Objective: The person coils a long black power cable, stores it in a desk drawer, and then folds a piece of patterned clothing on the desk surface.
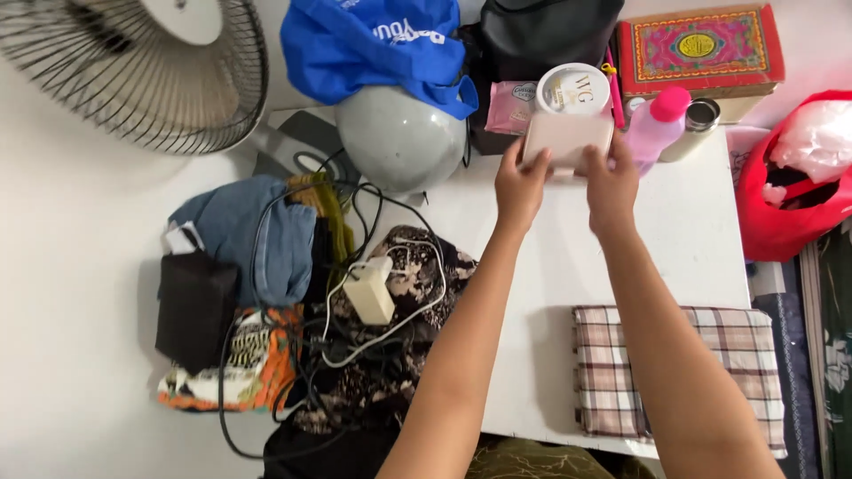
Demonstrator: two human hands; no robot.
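White surface (pixel 692 222), crowded along the top of the frame: both hands grip a pale pink box (pixel 566 140) at upper centre, left hand (pixel 521 184) and right hand (pixel 611 186) pinching opposite ends. Keep it level, clear of the round tub (pixel 573 89) and pink-capped bottle (pixel 655 126) beside it.

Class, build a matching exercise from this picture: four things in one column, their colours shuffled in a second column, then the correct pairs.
Things:
1. bag
2. helmet
3. bottle cap
4. folded cloth

Colours:
A. pink
B. checked brown and white
C. blue
D. grey

Pairs: 1-C, 2-D, 3-A, 4-B

The left hand and right hand hold a pale pink box between them.
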